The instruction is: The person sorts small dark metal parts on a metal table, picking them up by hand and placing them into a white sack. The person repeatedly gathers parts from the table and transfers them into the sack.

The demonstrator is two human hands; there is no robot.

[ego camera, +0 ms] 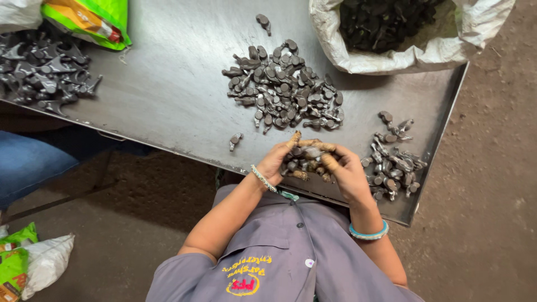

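Observation:
My left hand [278, 159] and my right hand [342, 170] meet at the near edge of a grey metal table [168, 84]. Both are closed around a handful of small dark metal parts [306, 162], fingertips touching. A large heap of the same parts [282, 86] lies just beyond my hands. A smaller heap [394, 159] sits to the right of my right hand. One loose part [235, 140] lies to the left of my left hand.
A white sack [403, 53] full of dark parts stands at the table's far right. At far left lies another pile of bigger metal pieces [42, 70] beside a green bag [92, 19]. Another person's blue-clad leg [28, 162] is at left.

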